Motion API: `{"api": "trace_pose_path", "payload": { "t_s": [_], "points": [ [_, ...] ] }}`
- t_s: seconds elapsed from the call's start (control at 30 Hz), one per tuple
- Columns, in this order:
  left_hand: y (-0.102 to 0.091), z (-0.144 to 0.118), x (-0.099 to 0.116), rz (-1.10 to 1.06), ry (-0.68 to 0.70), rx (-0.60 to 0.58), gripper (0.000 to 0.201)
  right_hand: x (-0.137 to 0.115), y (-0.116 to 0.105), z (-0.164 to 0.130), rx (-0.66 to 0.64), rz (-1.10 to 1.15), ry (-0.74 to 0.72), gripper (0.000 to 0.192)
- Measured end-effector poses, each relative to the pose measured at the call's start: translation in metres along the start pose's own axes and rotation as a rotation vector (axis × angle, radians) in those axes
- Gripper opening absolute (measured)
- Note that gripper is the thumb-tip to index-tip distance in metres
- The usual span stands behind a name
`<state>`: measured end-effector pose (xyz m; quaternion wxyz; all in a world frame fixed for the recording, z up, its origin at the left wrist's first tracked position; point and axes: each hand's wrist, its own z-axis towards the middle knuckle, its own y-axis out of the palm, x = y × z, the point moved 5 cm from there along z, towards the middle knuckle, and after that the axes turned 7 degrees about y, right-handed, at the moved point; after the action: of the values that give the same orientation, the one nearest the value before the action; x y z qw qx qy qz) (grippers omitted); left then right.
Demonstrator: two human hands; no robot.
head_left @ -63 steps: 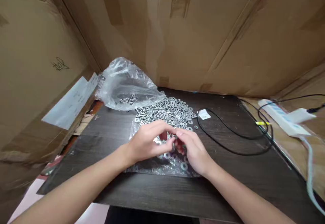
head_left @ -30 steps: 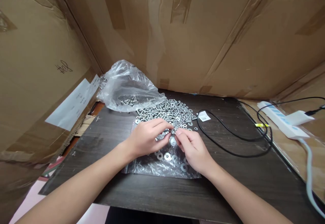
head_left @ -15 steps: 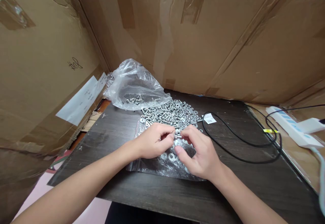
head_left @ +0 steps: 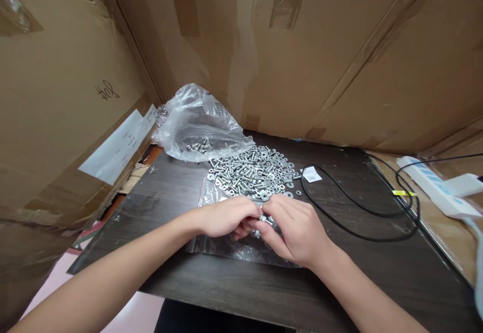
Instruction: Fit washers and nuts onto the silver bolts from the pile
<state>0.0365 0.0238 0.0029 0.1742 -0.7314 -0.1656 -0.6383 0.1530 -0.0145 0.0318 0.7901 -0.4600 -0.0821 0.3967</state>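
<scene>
A small silver bolt (head_left: pixel 268 221) sits between my two hands, just above a clear zip bag (head_left: pixel 222 250). My right hand (head_left: pixel 298 230) is closed, pinching the bolt between thumb and forefinger. From the other side, my left hand (head_left: pixel 228 217) has its fingers curled in at the bolt's left end; their tips are partly hidden. Whether a nut or washer is on the bolt is too small to tell. Beyond the hands lies a loose pile of bolts (head_left: pixel 241 172), with flat washers (head_left: pixel 281 164) mostly on its right side.
A crumpled clear plastic bag (head_left: pixel 204 116) with more bolts inside leans behind the pile. To the right are a small white label (head_left: pixel 311 174), a looped black cable (head_left: pixel 354 216) and a white power strip (head_left: pixel 433 184). Cardboard walls (head_left: pixel 320 61) surround the dark table (head_left: pixel 166 187).
Both hands have come closer together and slightly lower over the zip bag. My left fingers have curled further under, and my right thumb has closed in on the bolt.
</scene>
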Motion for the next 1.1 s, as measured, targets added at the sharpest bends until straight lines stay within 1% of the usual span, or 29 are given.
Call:
{"api": "trace_pose_path", "payload": {
  "t_s": [0.07,0.1,0.13,0.17,0.23,0.3,0.37,0.4,0.47,0.53,0.67,0.77,0.9,0.97,1.0,1.03,1.07,1.1],
  "points": [
    [0.004,0.001,-0.001,-0.177,-0.049,-0.048,0.030,0.001,-0.001,0.000,0.013,-0.050,-0.002,0.030],
    [0.006,0.001,-0.001,-0.229,-0.055,-0.068,0.030,0.002,-0.001,0.000,0.018,-0.067,0.008,0.032],
    [0.008,0.002,0.001,-0.243,-0.042,-0.070,0.029,0.003,-0.001,-0.001,0.020,-0.077,0.025,0.034],
    [0.008,0.003,0.002,-0.212,-0.017,-0.048,0.029,0.005,0.000,-0.001,0.019,-0.079,0.051,0.035],
    [0.006,0.003,0.006,-0.022,0.061,0.055,0.028,0.008,0.001,-0.002,0.013,-0.063,0.125,0.035],
    [0.002,0.002,0.010,0.288,0.170,0.196,0.029,0.013,0.003,-0.003,0.004,-0.006,0.230,0.035],
    [0.000,0.000,0.013,0.592,0.277,0.322,0.029,0.018,0.008,-0.004,-0.032,0.103,0.363,0.036],
    [-0.002,0.000,0.012,0.712,0.308,0.369,0.027,0.021,0.013,-0.005,-0.068,0.186,0.436,0.037],
    [-0.003,-0.001,0.009,0.900,0.345,0.420,0.023,0.025,0.023,-0.008,-0.149,0.403,0.585,0.040],
    [-0.004,-0.001,0.007,1.051,0.371,0.436,0.019,0.028,0.032,-0.011,-0.198,0.648,0.735,0.044],
    [-0.004,-0.004,0.013,1.247,0.463,0.464,0.019,0.031,0.047,-0.018,-0.252,1.072,1.017,0.053],
    [-0.003,-0.006,0.020,1.318,0.526,0.463,0.019,0.028,0.052,-0.019,-0.317,1.239,1.103,0.056],
    [-0.002,-0.008,0.025,1.390,0.555,0.427,0.020,0.027,0.054,-0.022,-0.394,1.340,1.181,0.055],
    [-0.001,-0.008,0.026,1.370,0.545,0.413,0.019,0.026,0.054,-0.023,-0.443,1.346,1.204,0.054],
    [-0.002,-0.007,0.025,1.318,0.519,0.416,0.018,0.026,0.053,-0.024,-0.450,1.310,1.193,0.055],
    [-0.004,-0.006,0.025,1.229,0.473,0.424,0.018,0.027,0.050,-0.023,-0.424,1.233,1.159,0.056],
    [-0.007,-0.005,0.023,1.098,0.409,0.433,0.019,0.030,0.045,-0.021,-0.365,1.111,1.094,0.056],
    [-0.010,-0.003,0.019,0.922,0.326,0.430,0.021,0.031,0.037,-0.018,-0.288,0.957,1.001,0.055]
  ]
}}
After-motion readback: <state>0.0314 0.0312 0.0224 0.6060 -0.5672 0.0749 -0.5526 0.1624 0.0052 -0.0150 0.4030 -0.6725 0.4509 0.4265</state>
